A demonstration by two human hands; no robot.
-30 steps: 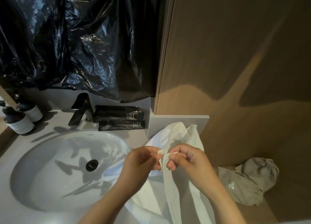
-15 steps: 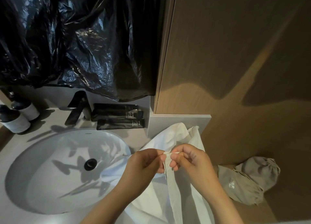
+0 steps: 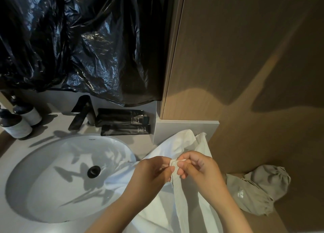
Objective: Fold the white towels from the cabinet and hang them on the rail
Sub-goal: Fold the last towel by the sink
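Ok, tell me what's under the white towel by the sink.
The white towel drapes over the sink rim and the grey counter; both hands pinch one corner. Whatever lies beneath its lower folds is covered.

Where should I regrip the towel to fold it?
At the corner both hands, left and right, pinch now; probably slide them apart along that hemmed edge from above. The rest of the towel drapes bunched over the sink rim, offering no clean edge.
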